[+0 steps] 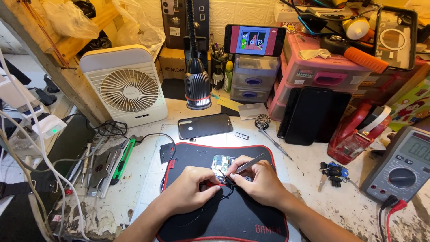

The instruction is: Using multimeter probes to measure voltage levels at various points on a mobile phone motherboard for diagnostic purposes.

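Small green circuit board (222,162), partly hidden by fingers, lies near the top middle of a black rectangular mat with red edging (233,215), which sits on the worn white bench (340,201). The left hand (190,189) is clenched around a thin red probe (215,183) whose tip meets the board area, and a black wire (201,210) loops from it across the mat. The right hand (262,181) is pinched on slim metal tweezers (251,164) that slant down toward the same spot; the tweezer tips and the probe tip come together just below the board, though the exact contact point is too small to tell.

Behind the mat lies a dark phone back cover (205,126) flat on the bench, with a small black SIM tray (242,136) just beside it and a thin screwdriver with a round knurled head (268,132) to its right. A white desk fan (127,87) stands at the far left, a black gooseneck lamp (197,85) stands next to it, and a phone with a cartoon on its screen (254,40) rests on small grey plastic drawers (251,78). A grey multimeter with a round dial (401,166) lies at the right edge, and a row of metal hand tools (101,168) lies left of the mat.
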